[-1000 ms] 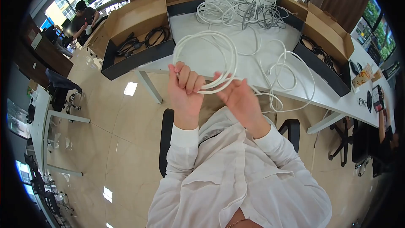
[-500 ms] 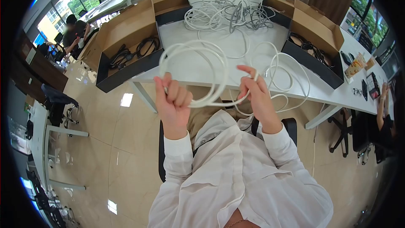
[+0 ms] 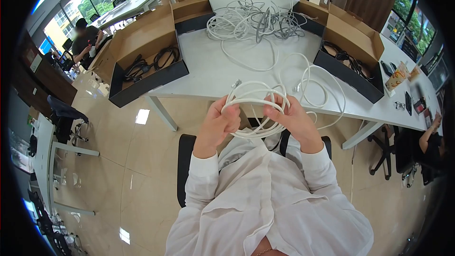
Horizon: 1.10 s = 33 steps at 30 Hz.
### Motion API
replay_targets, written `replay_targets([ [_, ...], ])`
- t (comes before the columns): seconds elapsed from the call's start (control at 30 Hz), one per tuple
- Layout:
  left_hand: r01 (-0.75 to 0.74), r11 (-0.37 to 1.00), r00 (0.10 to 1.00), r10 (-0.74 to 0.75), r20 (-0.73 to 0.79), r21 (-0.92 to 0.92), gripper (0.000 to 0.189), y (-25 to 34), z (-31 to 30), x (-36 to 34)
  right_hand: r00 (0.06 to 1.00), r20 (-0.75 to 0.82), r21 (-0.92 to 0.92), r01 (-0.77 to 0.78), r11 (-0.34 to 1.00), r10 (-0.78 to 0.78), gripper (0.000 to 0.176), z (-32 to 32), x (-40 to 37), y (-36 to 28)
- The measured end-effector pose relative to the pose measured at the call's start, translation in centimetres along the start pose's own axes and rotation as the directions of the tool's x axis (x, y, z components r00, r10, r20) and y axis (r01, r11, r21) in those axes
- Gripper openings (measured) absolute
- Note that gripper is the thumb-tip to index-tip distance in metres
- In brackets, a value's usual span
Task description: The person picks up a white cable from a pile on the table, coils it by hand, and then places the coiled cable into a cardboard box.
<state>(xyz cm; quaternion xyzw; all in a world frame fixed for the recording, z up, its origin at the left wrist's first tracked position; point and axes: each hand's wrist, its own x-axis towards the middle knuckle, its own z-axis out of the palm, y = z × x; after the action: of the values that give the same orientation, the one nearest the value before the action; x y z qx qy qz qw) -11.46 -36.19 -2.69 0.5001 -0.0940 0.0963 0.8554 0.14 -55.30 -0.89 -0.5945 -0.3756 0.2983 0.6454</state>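
Observation:
A white network cable (image 3: 256,100) is gathered into a coil of several loops in front of my body, at the table's near edge. My left hand (image 3: 223,122) is closed round the coil's left side, with a clear plug (image 3: 236,84) sticking up just above it. On the right side, my right hand (image 3: 295,119) grips the same loops, thumb on top. From there a looser stretch of white cable (image 3: 327,96) curves over the tabletop to the right. Another clear plug (image 3: 297,87) lies near my right hand.
A tangle of white and grey cables (image 3: 256,21) lies at the back of the white table (image 3: 204,78). Open boxes with black cables stand at left (image 3: 147,73) and right (image 3: 350,68). Glasses (image 3: 400,105) and a cup (image 3: 397,77) are far right. Other people sit on both sides.
My hands have come closer together and the coil has dropped lower, drawn into a smaller bundle. My right hand, earlier with a finger extended, now wraps the loops.

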Motion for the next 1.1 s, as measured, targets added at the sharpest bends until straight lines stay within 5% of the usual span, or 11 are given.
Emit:
replay_targets([
  [0.17,0.047,0.96,0.977,0.014,-0.214,0.276,0.015,-1.1,-0.6,0.9,0.957,0.289,0.475,-0.141,0.869,-0.003,0.011,0.4,-0.3,1.5],
  [0.3,-0.125,0.905,0.934,0.246,-0.261,0.406,0.017,-4.0,-1.5,1.6,0.921,0.353,0.441,-0.32,0.838,0.166,0.013,2.1,-0.9,-0.4],
  [0.4,-0.288,0.791,0.91,0.401,-0.103,0.54,0.029,-5.1,-1.2,2.8,0.78,0.61,0.363,-0.431,0.826,0.139,0.023,2.0,-1.1,-0.2],
  [0.53,-0.046,0.996,0.998,0.049,-0.044,0.08,0.041,-5.5,0.6,2.1,0.606,0.789,0.215,-0.424,0.88,0.1,0.026,2.4,-1.2,0.1],
  [0.6,-0.131,0.97,0.983,0.101,0.152,0.202,0.035,-5.7,-0.7,1.9,0.659,0.74,0.137,-0.346,0.928,0.136,0.024,2.0,-1.5,-0.1],
  [0.67,-0.061,0.993,0.998,0.063,0.024,-0.097,0.022,-6.7,-1.6,2.0,0.703,0.696,0.049,-0.251,0.967,0.147,0.021,1.5,-1.3,-0.5],
  [0.73,0.057,0.988,0.967,-0.09,-0.236,-0.145,0.018,-6.1,-2.1,1.3,0.852,0.504,0.097,-0.22,0.971,0.143,0.017,0.7,-1.7,-0.6],
  [0.77,-0.002,0.998,0.999,-0.001,-0.054,-0.056,0.026,-5.4,-2.3,1.6,0.906,0.397,0.152,-0.219,0.964,0.143,0.017,0.3,-1.9,-1.9],
  [0.87,0.01,0.986,0.994,-0.028,-0.107,-0.165,0.041,-3.6,0.2,1.1,0.986,-0.027,0.222,-0.155,0.963,0.165,0.019,-0.6,-1.3,-1.6],
  [1.0,0.189,0.957,0.981,-0.176,0.077,-0.221,0.046,-2.7,-0.2,1.4,0.995,0.018,0.009,-0.096,0.995,0.096,0.016,-1.4,-0.8,-1.4],
  [1.1,0.213,0.977,0.976,-0.214,0.036,0.031,0.027,-2.7,-0.4,1.1,0.991,0.095,-0.195,-0.071,0.978,0.091,0.013,-1.7,-0.5,-1.0],
])
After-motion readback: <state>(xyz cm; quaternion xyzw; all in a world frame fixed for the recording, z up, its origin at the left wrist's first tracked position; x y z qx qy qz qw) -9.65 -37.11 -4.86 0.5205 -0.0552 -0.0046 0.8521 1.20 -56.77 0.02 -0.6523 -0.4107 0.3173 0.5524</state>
